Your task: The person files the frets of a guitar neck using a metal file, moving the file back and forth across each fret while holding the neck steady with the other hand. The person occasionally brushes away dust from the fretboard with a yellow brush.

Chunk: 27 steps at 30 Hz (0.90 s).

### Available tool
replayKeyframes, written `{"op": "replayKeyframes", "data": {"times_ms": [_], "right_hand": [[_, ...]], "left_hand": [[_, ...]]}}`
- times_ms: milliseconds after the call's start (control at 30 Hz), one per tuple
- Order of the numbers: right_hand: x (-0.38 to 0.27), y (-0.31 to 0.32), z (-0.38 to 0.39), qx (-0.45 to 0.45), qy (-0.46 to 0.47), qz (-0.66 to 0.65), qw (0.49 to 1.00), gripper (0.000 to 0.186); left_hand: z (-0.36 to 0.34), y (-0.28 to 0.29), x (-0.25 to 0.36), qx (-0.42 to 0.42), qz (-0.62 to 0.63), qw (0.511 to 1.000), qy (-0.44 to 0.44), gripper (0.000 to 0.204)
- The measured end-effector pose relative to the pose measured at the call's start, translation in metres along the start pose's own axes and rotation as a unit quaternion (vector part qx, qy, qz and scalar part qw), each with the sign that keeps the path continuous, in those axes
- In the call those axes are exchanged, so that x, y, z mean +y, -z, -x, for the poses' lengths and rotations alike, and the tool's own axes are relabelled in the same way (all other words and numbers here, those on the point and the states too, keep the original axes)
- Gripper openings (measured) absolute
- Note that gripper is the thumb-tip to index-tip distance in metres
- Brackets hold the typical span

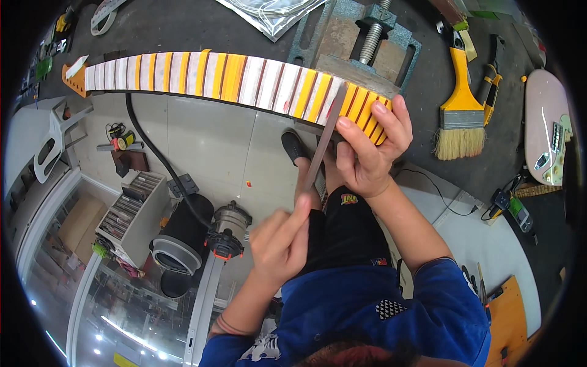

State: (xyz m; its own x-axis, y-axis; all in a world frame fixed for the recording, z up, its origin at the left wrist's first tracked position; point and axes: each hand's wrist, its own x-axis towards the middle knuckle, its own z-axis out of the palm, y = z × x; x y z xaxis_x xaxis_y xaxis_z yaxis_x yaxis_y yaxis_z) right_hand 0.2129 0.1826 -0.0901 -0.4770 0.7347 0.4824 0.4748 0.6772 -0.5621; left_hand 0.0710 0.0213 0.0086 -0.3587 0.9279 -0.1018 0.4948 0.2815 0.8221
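Lengthwise, the taped guitar neck (257, 82) is laid along the bench (183, 30) edge. By the closed left hand (281, 244) the file (321, 147) is gripped; by the half-curled right hand (374, 147) the neck's end is touched, whether pinched cannot be told. If tilted, fingertips (344, 122) could be scraped.

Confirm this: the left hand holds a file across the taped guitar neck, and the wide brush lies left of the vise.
No: the head view shows the wide brush right of the vise. The left hand holds a file across the taped guitar neck.
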Motion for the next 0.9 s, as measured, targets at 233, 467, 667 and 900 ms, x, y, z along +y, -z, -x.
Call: {"op": "replayKeyframes", "data": {"times_ms": [233,467,667,900], "right_hand": [[0.0,-0.006,-0.002,0.036,-0.001,-0.011,0.999,0.051],[0.0,0.002,0.0,0.003,-0.005,0.0,1.0,0.048],[-0.002,-0.006,-0.003,0.035,0.0,0.005,0.999,0.042],[0.001,-0.005,-0.003,0.029,0.009,0.021,0.999,0.045]], "left_hand": [[-0.068,-0.018,0.005,0.021,0.049,0.997,-0.049,0.053],[0.002,-0.003,-0.001,-0.007,0.026,1.0,-0.005,0.054],[-0.081,-0.024,0.009,0.034,0.071,0.996,-0.032,0.055],[0.055,-0.008,-0.035,0.035,-0.042,0.996,-0.068,0.06]]}}
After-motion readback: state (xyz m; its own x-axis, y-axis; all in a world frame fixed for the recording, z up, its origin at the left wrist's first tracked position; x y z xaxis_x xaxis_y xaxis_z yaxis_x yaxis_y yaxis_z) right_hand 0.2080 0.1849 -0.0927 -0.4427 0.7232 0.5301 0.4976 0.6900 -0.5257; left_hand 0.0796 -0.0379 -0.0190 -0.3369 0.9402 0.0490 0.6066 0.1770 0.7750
